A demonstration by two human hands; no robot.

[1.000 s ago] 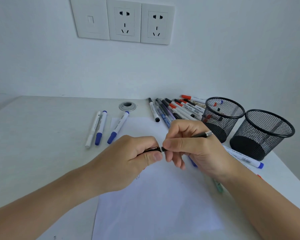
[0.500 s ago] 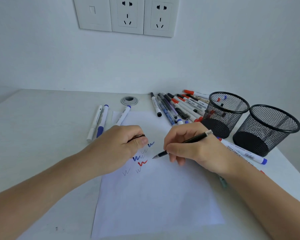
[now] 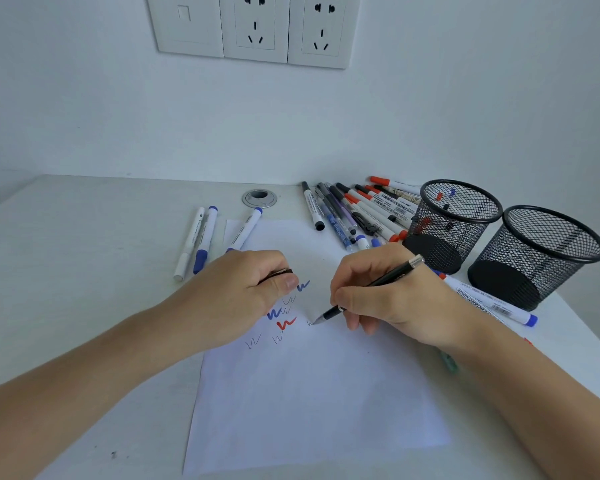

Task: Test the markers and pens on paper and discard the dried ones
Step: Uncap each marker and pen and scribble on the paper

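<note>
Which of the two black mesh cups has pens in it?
The mesh cup beside the marker pile: red, blue and black pen ends show inside it. The other mesh cup, farther right, shows none.

Office or study desk setting: plain white desk point(image 3: 84, 271) against white wall, cable grommet point(image 3: 259, 198), wall switch-and-socket panel point(image 3: 253, 27), two black mesh pen holders point(image 3: 537, 251), whiteboard markers point(image 3: 364, 209) pile, paper sheet point(image 3: 319, 393).

White desk point(image 3: 84, 289) carries paper point(image 3: 326, 393), loose markers point(image 3: 361, 209) (heaped), two mesh cups point(image 3: 548, 244)
</note>
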